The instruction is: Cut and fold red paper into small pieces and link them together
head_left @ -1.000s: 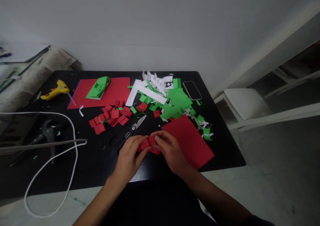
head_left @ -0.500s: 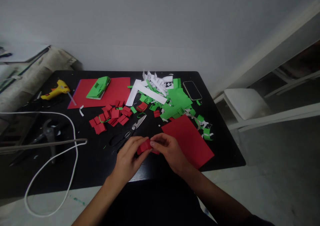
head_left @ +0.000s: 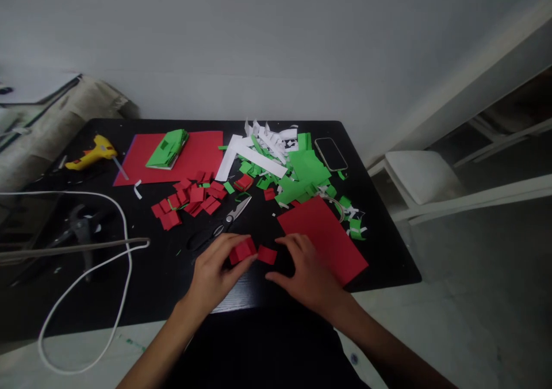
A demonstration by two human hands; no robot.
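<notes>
Grip, left hand (head_left: 215, 269): pinching folded red paper (head_left: 242, 250) between thumb and fingers, near the front edge of the desk (head_left: 386, 262); a light, even pinch should spare the creases, I'd say.
Loose red piece (head_left: 267, 255): just beside the left fingertips, toward the same edge; small enough that I'd take it by its sides rather than push it along.
Grip, right hand (head_left: 304, 271): thumb and fingers spread, holding nothing, just right of that piece.
Red sheet (head_left: 328, 234): toward the front right corner, partly behind the right hand; best not dragged by the wrist.
</notes>
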